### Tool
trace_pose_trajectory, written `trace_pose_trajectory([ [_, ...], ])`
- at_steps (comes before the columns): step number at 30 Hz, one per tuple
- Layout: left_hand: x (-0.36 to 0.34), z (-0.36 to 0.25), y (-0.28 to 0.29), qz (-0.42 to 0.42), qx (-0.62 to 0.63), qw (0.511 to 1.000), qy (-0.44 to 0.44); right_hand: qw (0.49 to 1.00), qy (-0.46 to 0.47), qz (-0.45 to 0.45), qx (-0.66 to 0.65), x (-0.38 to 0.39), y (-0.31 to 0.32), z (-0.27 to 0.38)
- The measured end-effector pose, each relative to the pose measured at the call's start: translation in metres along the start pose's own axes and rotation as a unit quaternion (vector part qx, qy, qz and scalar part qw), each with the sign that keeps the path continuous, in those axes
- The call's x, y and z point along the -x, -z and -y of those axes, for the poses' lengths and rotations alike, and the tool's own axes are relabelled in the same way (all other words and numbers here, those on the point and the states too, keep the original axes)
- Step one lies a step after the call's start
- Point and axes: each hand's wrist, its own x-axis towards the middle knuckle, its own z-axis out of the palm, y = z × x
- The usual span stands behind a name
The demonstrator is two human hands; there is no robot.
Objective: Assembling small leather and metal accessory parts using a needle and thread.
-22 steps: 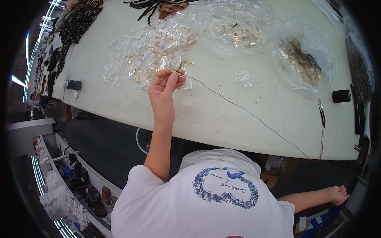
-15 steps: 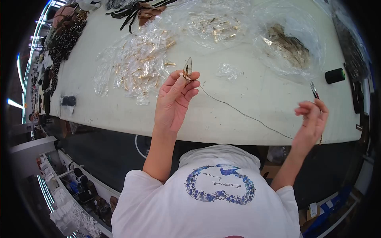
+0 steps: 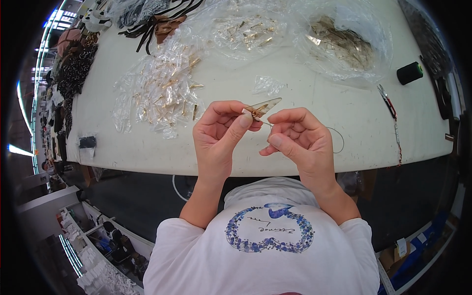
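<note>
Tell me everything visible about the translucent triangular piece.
The piece is a thin, see-through, smoky-brown triangle, apparently plastic, with darker brown parts near its base. The left hand pinches its base between thumb and fingers above the table, tip pointing right and slightly away. Whether anything is tied to it is unclear.

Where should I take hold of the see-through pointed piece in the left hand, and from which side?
The pointed piece is probably best pinched at its tapered tip, from the right: the left hand covers the opposite end, while the tip juts rightward, uncovered.
</note>
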Motion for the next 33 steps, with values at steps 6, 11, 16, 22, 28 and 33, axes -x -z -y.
trace_pose_trajectory([
  [6,0.004,0.003,-0.003,0.013,-0.039,0.999,-0.024,0.996,-0.068,0.010,-0.057,-0.001,0.007,-0.001],
  [11,0.008,0.006,-0.002,0.022,-0.066,0.997,-0.036,0.994,-0.079,0.009,-0.071,-0.002,0.010,-0.006],
  [16,0.010,0.008,0.000,0.014,-0.090,0.995,-0.040,0.994,-0.086,0.013,-0.063,-0.003,0.011,-0.007],
  [22,0.010,0.012,0.004,0.020,-0.122,0.992,-0.040,0.994,-0.085,0.000,-0.072,-0.006,0.011,-0.011],
  [28,0.010,0.015,0.006,0.011,-0.162,0.985,-0.054,0.993,-0.088,-0.006,-0.079,-0.007,0.013,-0.015],
  [33,0.008,0.017,0.013,0.042,-0.232,0.965,-0.111,0.993,-0.088,-0.002,-0.081,-0.007,0.014,-0.016],
])
